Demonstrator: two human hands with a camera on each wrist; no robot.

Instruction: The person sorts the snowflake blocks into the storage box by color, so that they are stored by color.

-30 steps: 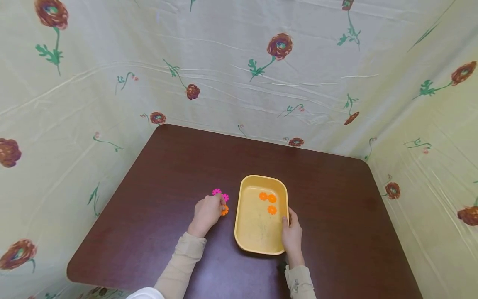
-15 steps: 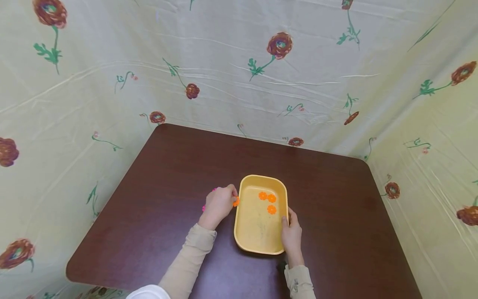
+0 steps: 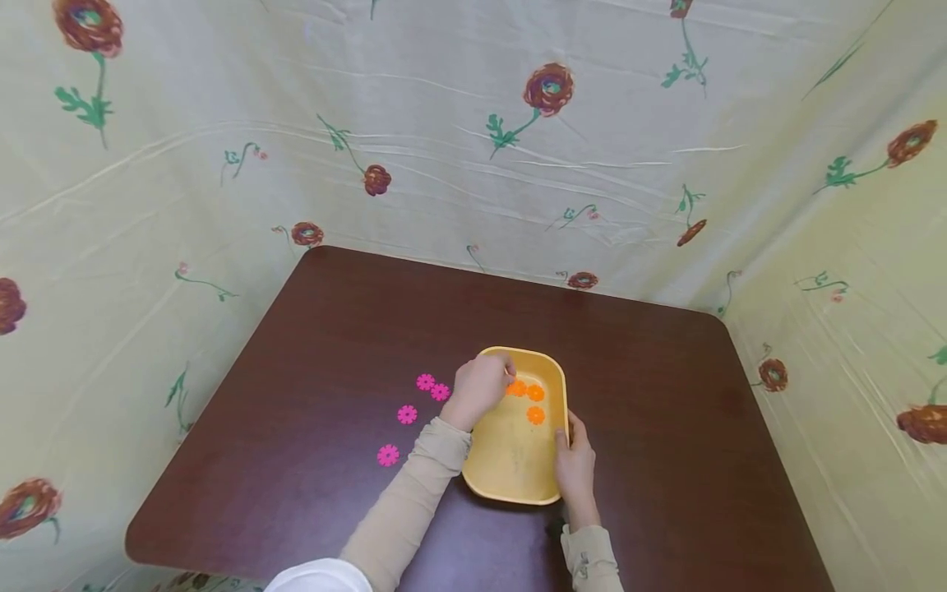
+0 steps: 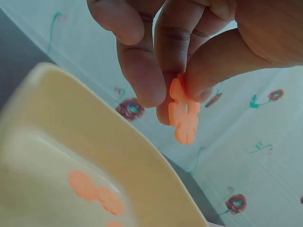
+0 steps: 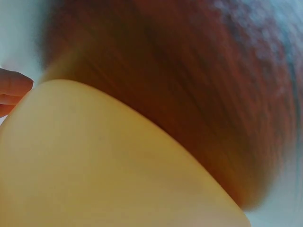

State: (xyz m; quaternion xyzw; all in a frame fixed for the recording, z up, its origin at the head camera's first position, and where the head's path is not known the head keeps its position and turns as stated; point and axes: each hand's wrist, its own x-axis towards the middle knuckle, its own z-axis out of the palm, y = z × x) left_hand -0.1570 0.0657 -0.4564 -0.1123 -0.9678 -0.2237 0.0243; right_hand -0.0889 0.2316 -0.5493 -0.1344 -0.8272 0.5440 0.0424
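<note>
A yellow tray (image 3: 510, 473) sits on the dark brown table (image 3: 355, 312) and holds orange flower pieces (image 3: 534, 403). My left hand (image 3: 481, 386) hovers over the tray's far left corner and pinches an orange flower piece (image 4: 183, 113) between thumb and fingers, above the tray (image 4: 94, 142). My right hand (image 3: 573, 464) grips the tray's near right rim, thumb on the edge. In the right wrist view the tray wall (image 5: 94, 175) fills the frame, with fingertips (image 5: 12, 90) at the left.
Several pink flower pieces (image 3: 407, 413) lie on the table left of the tray. Floral yellow cloth (image 3: 473, 123) walls the table on three sides. The table's near edge (image 3: 185, 559) is at the lower left.
My left hand lifted the orange flower piece from among the pink ones and carried it right, over the tray rim. The pink pieces it covered now show. My right hand stayed on the tray.
</note>
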